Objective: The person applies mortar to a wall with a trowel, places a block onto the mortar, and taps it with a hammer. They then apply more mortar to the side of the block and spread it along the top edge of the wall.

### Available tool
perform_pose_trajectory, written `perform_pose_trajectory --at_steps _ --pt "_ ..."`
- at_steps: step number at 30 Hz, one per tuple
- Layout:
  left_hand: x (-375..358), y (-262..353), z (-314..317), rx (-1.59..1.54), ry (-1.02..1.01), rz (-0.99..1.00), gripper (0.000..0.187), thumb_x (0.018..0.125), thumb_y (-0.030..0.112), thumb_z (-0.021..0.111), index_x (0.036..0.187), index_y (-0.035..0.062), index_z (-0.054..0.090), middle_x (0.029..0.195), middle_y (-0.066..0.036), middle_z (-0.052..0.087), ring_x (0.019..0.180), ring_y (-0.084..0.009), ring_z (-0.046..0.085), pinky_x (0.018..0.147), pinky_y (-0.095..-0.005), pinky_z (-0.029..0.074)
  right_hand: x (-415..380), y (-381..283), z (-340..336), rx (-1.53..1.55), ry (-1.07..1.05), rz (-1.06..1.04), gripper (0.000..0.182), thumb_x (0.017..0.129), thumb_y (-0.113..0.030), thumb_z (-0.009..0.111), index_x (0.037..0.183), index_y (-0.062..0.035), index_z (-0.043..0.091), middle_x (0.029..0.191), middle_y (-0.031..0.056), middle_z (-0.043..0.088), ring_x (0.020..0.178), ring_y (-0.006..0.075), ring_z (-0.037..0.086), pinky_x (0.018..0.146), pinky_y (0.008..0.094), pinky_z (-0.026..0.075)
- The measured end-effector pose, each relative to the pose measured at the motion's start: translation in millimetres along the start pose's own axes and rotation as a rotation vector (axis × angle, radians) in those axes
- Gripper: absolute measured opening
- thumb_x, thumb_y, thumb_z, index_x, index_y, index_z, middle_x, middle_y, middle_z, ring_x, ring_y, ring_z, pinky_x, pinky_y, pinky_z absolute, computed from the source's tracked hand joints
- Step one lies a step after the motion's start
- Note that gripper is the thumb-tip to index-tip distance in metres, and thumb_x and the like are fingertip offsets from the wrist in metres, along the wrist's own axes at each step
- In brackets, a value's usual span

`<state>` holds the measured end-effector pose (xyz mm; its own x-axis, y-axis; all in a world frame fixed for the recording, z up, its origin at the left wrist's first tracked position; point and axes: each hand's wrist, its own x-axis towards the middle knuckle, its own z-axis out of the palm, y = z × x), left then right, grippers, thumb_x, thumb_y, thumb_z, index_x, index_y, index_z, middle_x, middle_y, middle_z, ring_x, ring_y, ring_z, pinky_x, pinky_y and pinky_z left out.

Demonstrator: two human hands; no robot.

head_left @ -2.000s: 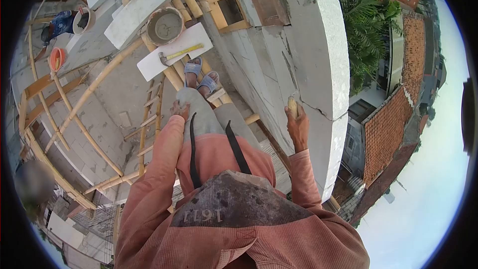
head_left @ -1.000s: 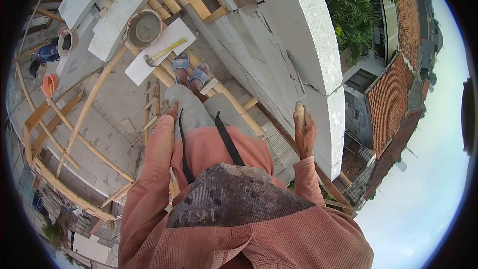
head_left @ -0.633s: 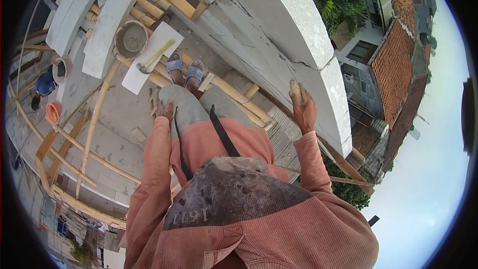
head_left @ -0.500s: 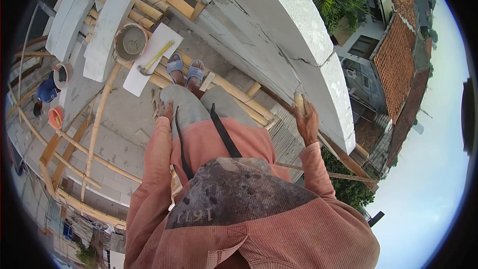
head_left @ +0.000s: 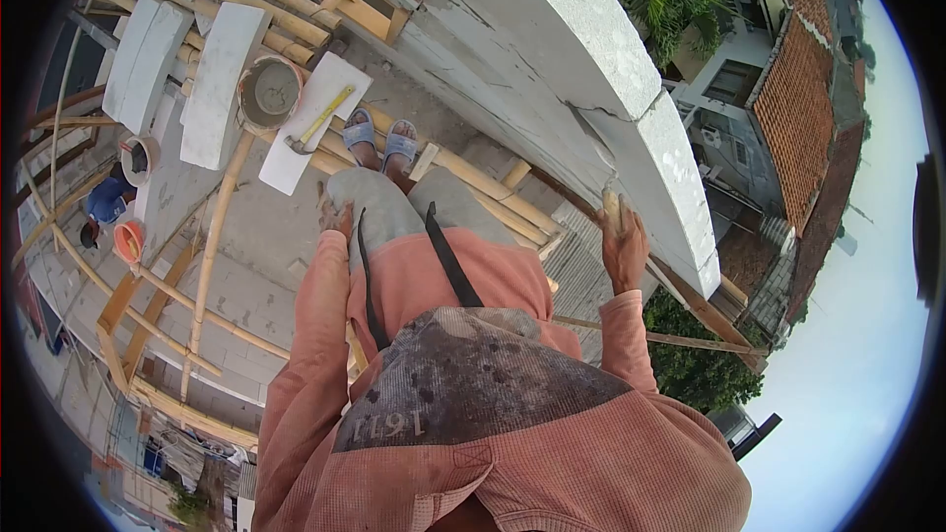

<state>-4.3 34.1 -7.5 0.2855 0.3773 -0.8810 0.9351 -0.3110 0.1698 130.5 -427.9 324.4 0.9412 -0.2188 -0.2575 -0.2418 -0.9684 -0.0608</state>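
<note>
My right hand [head_left: 625,248] is closed around the pale wooden handle of a trowel [head_left: 611,205]. The trowel's thin grey blade lies close to the side of the block wall [head_left: 537,79], seen nearly edge-on; whether it touches is hard to tell. Beside my knee, my left hand [head_left: 336,217] rests against the grey trousers, its fingers stretched out and nothing visible in them. A hammer [head_left: 320,120] with a yellow handle lies on a white block [head_left: 281,169] past my sandalled feet. Next to that block stands a bucket [head_left: 269,92] holding grey mortar.
Bamboo poles [head_left: 488,192] form scaffolding under and around me. More white blocks [head_left: 222,89] lie at the upper left. Lower down are a person in blue [head_left: 106,199], an orange bucket [head_left: 128,240] and a pale bucket [head_left: 139,160]. Beyond the wall are tiled roofs [head_left: 803,128] and trees.
The whole view has shifted slightly right. My right hand stays closed on the trowel beside the wall, its wrist turned a little. My left hand remains by the knee.
</note>
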Motion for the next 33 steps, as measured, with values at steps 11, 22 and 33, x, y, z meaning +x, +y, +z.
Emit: perform_pose_trajectory --at_steps 11,22,33 --pt "-19 19 -15 -0.028 0.029 0.058 0.08 0.089 0.057 0.063 0.148 0.0073 0.042 0.146 -0.028 0.047 0.137 -0.0451 0.042 0.115 -0.0479 0.035 18 -13 -18 0.135 0.016 -0.086 0.055 0.094 -0.043 0.065 0.132 -0.0023 0.061 0.11 0.0181 0.069 0.096 0.0363 0.068 0.084 0.0435 0.053" --pt "-69 99 -32 0.247 -0.399 -0.032 0.11 0.082 0.084 0.039 0.16 0.009 0.019 0.163 -0.02 0.026 0.15 -0.0354 0.027 0.123 -0.045 0.02 8 -124 43 1.269 -0.899 0.231 0.05 0.092 -0.033 0.073 0.125 0.001 0.057 0.08 0.0028 0.059 0.064 0.0123 0.057 0.06 0.0275 0.048" --pt "-70 58 41 0.163 -0.278 -0.305 0.126 0.073 0.057 0.08 0.16 0.0074 0.003 0.152 -0.025 0.035 0.134 -0.0427 0.048 0.108 -0.0485 0.043 169 -400 214 -0.171 -0.793 -0.882 0.054 0.095 -0.055 0.056 0.118 -0.0069 0.065 0.105 0.0216 0.071 0.098 0.0422 0.068 0.086 0.0496 0.052"
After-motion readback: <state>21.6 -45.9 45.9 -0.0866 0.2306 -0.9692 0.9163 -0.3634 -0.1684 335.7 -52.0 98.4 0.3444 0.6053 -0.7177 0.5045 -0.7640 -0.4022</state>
